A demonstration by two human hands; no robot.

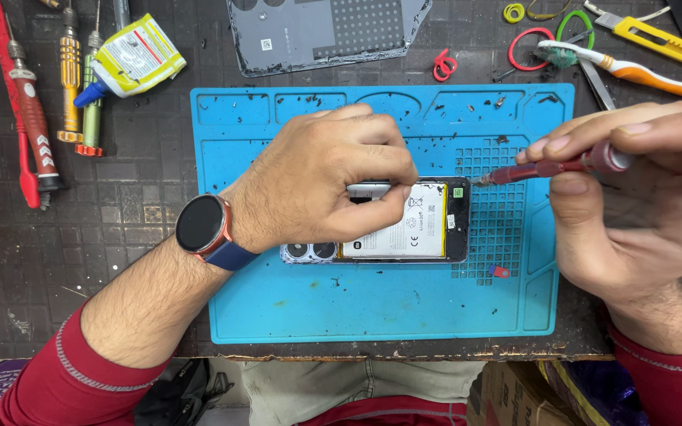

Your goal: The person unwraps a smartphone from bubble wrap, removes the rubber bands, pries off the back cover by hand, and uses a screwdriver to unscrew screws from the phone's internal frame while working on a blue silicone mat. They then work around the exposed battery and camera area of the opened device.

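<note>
Head view | left hand point(321, 181) palm-down, fingers curled, pressing opened back-less smartphone with white battery point(404, 225) on blue silicone repair mat point(372, 308) | right hand point(641, 197) fingertips pinching slim red precision screwdriver point(550, 167), tip at phone's right end

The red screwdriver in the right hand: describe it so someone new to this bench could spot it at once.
Start at the blue mat, where an opened phone lies under the left hand. Off the phone's right end, the right hand pinches a slim red screwdriver, tip toward the phone. The other screwdrivers lie idle at far left.
</note>
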